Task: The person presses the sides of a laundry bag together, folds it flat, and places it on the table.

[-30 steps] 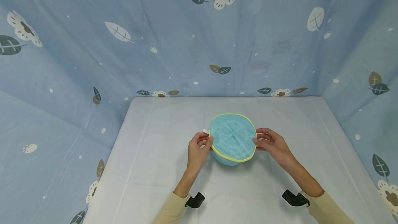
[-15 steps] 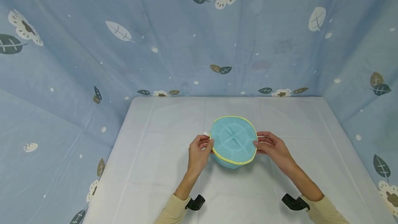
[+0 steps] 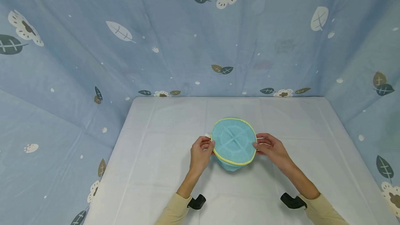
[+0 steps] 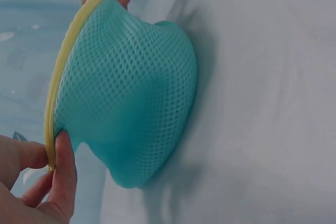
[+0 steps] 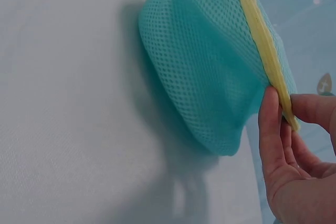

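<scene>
A round turquoise mesh laundry bag with yellow edging is held level above the white table, its flat top facing up. My left hand pinches the yellow rim at the left, thumb on top and fingers beneath, beside a small white tag. On the opposite side my right hand pinches the rim the same way. In the left wrist view the mesh body hangs below the rim with dents in its side. The right wrist view shows the yellow edging between thumb and fingers.
A white cloth covers the table. Blue curtain with leaves and flowers encloses the back and both sides. Black wrist cameras sit at both beige sleeves.
Both hands have brought the mesh bag slightly nearer to me. The right hand has shifted a little left, and the bag's lower part now narrows more. Both grips stay on the rim.
</scene>
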`<action>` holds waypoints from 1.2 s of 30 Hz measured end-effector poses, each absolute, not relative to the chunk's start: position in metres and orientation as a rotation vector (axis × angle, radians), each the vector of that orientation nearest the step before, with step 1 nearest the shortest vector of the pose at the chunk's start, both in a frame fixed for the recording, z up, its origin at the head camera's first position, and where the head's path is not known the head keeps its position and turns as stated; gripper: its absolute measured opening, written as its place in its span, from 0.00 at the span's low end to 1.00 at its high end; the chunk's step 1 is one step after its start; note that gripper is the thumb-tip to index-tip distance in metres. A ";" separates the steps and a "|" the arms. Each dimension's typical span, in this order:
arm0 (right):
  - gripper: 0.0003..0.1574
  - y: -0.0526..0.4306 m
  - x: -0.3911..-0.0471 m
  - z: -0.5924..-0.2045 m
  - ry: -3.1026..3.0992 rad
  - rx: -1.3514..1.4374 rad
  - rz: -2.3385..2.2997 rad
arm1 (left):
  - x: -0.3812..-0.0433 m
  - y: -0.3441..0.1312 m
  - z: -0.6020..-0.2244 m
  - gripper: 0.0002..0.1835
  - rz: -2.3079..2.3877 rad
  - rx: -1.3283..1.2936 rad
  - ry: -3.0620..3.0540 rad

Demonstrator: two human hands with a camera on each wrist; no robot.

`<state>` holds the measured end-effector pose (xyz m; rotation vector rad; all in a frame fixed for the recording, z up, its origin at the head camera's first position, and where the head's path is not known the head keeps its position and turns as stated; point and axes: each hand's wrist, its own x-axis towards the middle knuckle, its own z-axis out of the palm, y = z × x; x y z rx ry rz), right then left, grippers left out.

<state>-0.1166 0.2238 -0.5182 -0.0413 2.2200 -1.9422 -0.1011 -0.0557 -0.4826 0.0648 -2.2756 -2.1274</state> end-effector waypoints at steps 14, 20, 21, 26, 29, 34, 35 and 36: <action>0.32 0.224 -0.122 -0.539 2.157 -0.011 -1.943 | -0.115 -0.058 -0.540 0.10 -2.053 0.103 -2.334; 0.31 0.223 -0.122 -0.545 2.161 -0.031 -1.936 | -0.115 -0.058 -0.544 0.09 -2.020 0.104 -2.375; 0.31 0.223 -0.122 -0.546 2.160 -0.034 -1.935 | -0.115 -0.057 -0.544 0.09 -2.012 0.106 -2.384; 0.31 0.224 -0.122 -0.552 2.170 -0.060 -1.921 | -0.115 -0.056 -0.549 0.08 -1.971 0.126 -2.424; 0.30 0.224 -0.121 -0.554 2.183 -0.062 -1.913 | -0.115 -0.055 -0.553 0.08 -1.957 0.131 -2.434; 0.29 0.223 -0.121 -0.556 2.211 -0.043 -1.883 | -0.116 -0.052 -0.557 0.08 -1.934 0.146 -2.442; 0.29 0.223 -0.121 -0.555 2.224 -0.037 -1.872 | -0.116 -0.052 -0.557 0.08 -1.921 0.147 -2.446; 0.29 0.223 -0.121 -0.555 2.239 -0.034 -1.858 | -0.116 -0.051 -0.557 0.08 -1.905 0.147 -2.453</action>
